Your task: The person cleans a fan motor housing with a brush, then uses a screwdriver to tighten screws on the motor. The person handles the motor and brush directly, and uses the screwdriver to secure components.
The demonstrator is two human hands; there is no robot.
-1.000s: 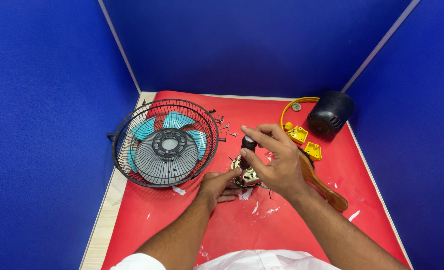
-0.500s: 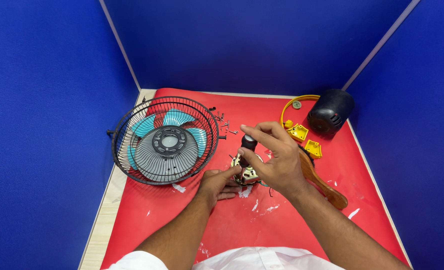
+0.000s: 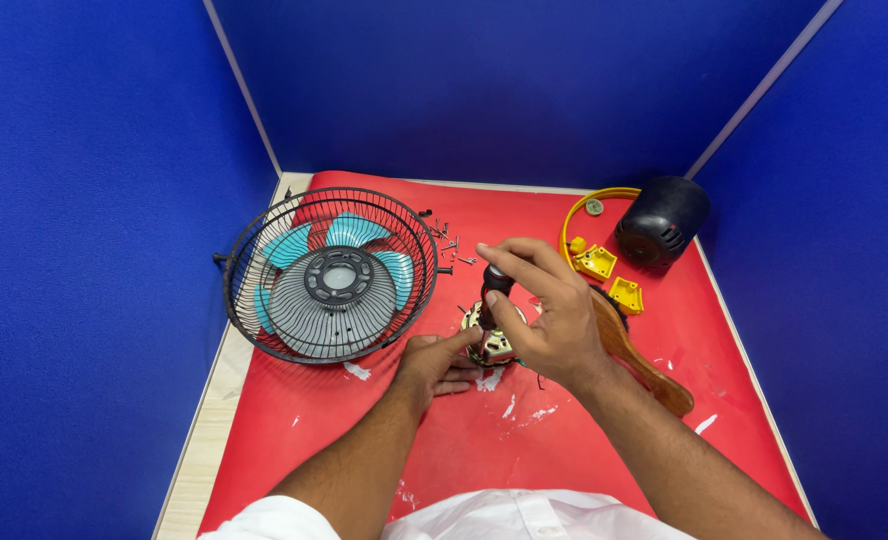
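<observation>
Seen from the head camera looking down, a small fan motor [image 3: 491, 343] with exposed windings sits on a red mat [image 3: 604, 440], and every place below is given from that motor. The left hand [image 3: 434, 366] lies just to its left, fingertips touching its side, fingers loosely curled against it rather than closed around it. The right hand [image 3: 544, 310] is directly above and slightly right of the motor, fingers pinched together around the dark handle of a screwdriver [image 3: 495, 283]. That tool stands nearly upright, its long axis running down into the top of the motor; the tip is hidden, so contact cannot be confirmed. The right hand is the nearer one to the tool.

Left of the motor, close by, rests a black wire fan guard [image 3: 329, 275] with teal blades inside. Loose small screws [image 3: 446, 240] lie beyond the motor, between it and the guard's far rim. Right of the motor, partly under the right wrist, is a brown wooden piece [image 3: 644, 365]. Further right and away are yellow plastic parts [image 3: 609, 278] and a black motor housing [image 3: 662, 220]. Blue partition walls [image 3: 84, 200] enclose three sides; open mat lies nearest the person.
</observation>
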